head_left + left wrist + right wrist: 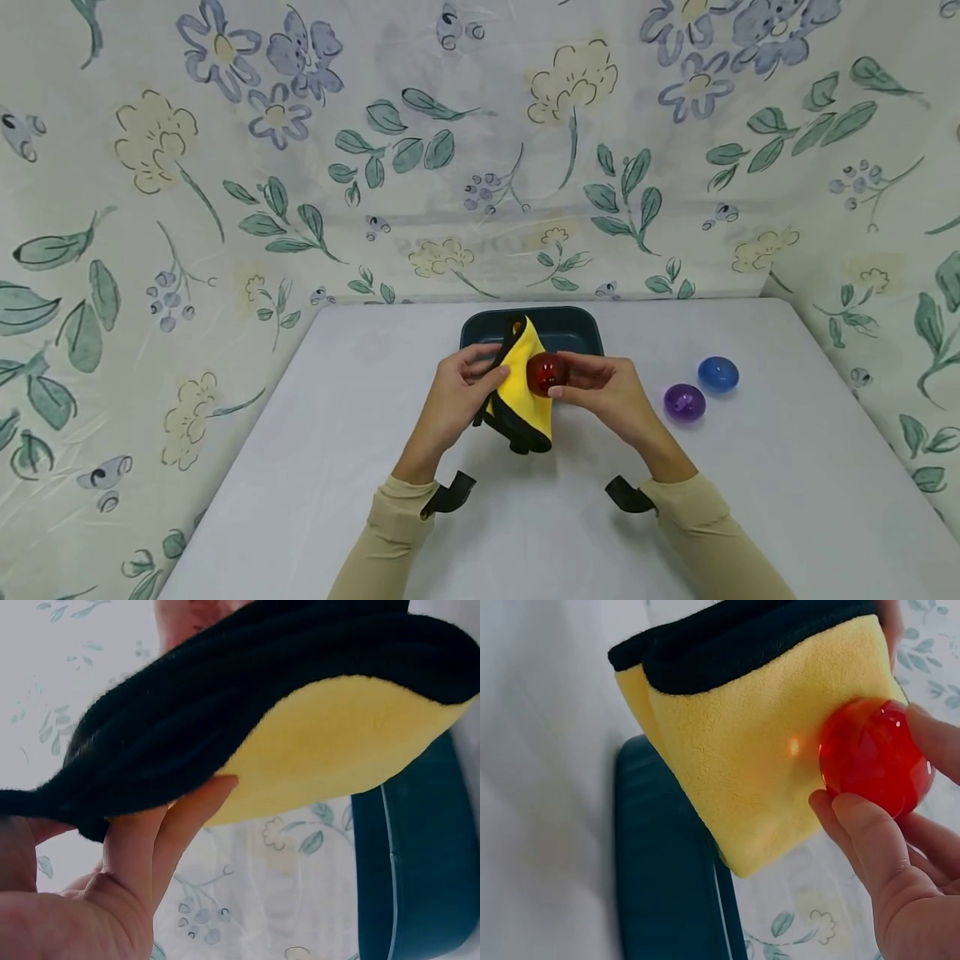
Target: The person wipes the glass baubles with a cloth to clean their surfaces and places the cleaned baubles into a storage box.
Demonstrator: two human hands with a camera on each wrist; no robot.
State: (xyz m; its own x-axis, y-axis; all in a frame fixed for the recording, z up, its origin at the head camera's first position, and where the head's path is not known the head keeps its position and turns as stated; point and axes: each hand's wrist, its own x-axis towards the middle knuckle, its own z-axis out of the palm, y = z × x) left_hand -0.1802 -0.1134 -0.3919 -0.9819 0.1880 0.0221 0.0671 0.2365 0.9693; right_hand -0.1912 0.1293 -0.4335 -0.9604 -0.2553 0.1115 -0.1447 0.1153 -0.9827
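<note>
Two hands meet above the table's middle. The right hand pinches a glossy red ball between thumb and curled fingers, pressing it against a folded cloth. The left hand, at nine o'clock of the ball, grips that fleecy yellow, black-edged cloth. A dark tray sits at twelve o'clock; smooth purple and blue balls lie at three o'clock.

The yellow cloth hid the front of the dark tray. In the left wrist view, the frame's top edge cut off the left hand fingers behind the cloth.
</note>
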